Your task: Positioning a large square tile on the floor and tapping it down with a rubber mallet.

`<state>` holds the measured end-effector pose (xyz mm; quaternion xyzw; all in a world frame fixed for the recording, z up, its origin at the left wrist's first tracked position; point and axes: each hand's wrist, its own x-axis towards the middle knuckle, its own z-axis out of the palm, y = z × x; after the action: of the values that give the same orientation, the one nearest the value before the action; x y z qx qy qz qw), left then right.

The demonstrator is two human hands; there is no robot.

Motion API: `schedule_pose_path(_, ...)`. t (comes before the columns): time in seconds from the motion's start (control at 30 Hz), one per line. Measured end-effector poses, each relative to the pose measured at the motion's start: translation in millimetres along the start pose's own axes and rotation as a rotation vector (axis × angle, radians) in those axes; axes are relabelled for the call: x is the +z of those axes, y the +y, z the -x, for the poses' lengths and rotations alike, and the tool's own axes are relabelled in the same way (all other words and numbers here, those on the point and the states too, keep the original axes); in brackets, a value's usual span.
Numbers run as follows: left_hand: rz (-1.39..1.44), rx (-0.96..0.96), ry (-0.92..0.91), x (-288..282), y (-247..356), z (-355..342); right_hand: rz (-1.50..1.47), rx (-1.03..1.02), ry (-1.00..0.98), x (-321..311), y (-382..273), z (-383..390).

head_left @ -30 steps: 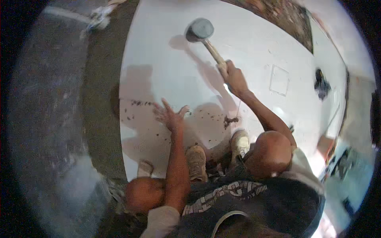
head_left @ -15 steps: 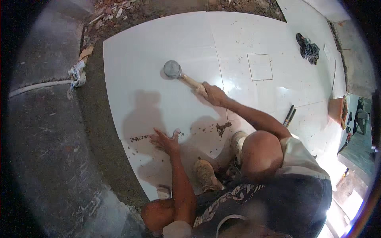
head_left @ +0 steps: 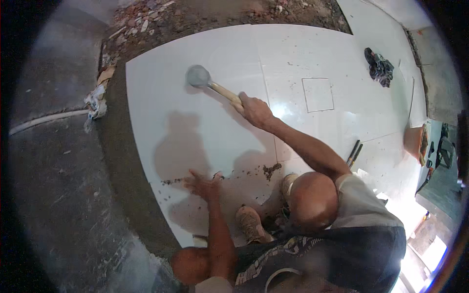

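The mallet (head_left: 202, 79), gripped firmly by its pale handle in the right hand (head_left: 255, 112), has been shifted slightly toward 11 o'clock over the large white tile (head_left: 161, 93) in the last half second. Its grey head is blurred there, and whether the tile is touched by it cannot be told. The left hand (head_left: 202, 186), at 7 o'clock, is held with fingers spread wide and nothing grasped; it has been kept beside the line of dark crumbs (head_left: 272, 171), though its contact with the surface cannot be made sure of. By judgement, only the spot over which the mallet is worked has been altered, so the work is taken to be still under way; no shift of the tile itself can be made out. Its edge is bordered at 9 o'clock by a damp-looking brown strip (head_left: 119, 156), and rubble (head_left: 195, 15) is seen beyond it between 11 and 12 o'clock. Well apart from both hands, a crumpled dark bundle (head_left: 380, 68) is left at 2 o'clock, and a reddish-brown container (head_left: 414, 139) is set at 3 o'clock.
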<state>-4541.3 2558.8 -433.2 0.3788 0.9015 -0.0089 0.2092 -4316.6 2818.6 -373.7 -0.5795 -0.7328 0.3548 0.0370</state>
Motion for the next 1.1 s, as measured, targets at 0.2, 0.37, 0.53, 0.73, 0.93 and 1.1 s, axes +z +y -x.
schedule_pose_path(0.2, 0.166, 0.311, 0.052, 10.1, 16.9, -4.5, 0.009, -0.159, 0.344, 8.0, 56.3, 17.4)
schedule_pose_path(0.37, -0.009, -0.01, -0.026, 6.8, -6.6, -9.1, 0.191, -0.014, 0.015, -7.3, 57.5, 17.9)
schedule_pose_path(0.53, 0.047, 0.077, 0.075, 8.3, 8.2, -12.4, 0.087, -0.017, 0.138, -12.0, 60.7, 70.7)
schedule_pose_path(0.73, -0.039, -0.002, 0.044, 24.9, -3.8, -11.2, 0.096, -0.103, 0.116, -13.7, 46.5, 61.4)
schedule_pose_path(0.93, 0.038, -0.007, 0.015, 13.3, 10.8, -6.2, -0.145, -0.279, 0.212, -44.7, -58.3, 9.7)
schedule_pose_path(1.1, 0.088, 0.031, 0.106, 14.3, 5.7, 3.4, 0.008, -0.271, 0.011, -1.6, -18.4, -34.6)
